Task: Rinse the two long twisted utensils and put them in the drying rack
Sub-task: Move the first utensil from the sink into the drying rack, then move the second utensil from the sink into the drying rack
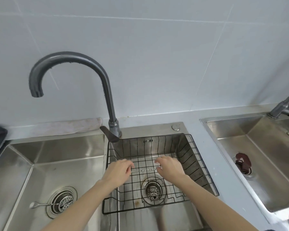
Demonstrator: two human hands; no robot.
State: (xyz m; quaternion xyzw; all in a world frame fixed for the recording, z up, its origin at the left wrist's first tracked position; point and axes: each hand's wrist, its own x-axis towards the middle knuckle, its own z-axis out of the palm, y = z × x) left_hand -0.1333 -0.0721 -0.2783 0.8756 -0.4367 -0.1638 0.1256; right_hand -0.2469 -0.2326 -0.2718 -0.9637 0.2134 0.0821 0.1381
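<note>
One long twisted utensil (pixel 144 170) lies flat over the black wire drying rack (pixel 197 157). The left hand (pixel 118 171) and right hand (pixel 169 167) pinch its two ends with curled fingers. The other twisted utensil (pixel 47 204) lies in the left sink (pixel 20 164), across the drain (pixel 62 201).

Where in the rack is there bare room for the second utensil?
Free: the wire rack floor right of the right hand, and the front strip by the drain. Crowded: the middle, where both hands, left hand included, hold a twisted utensil.
</note>
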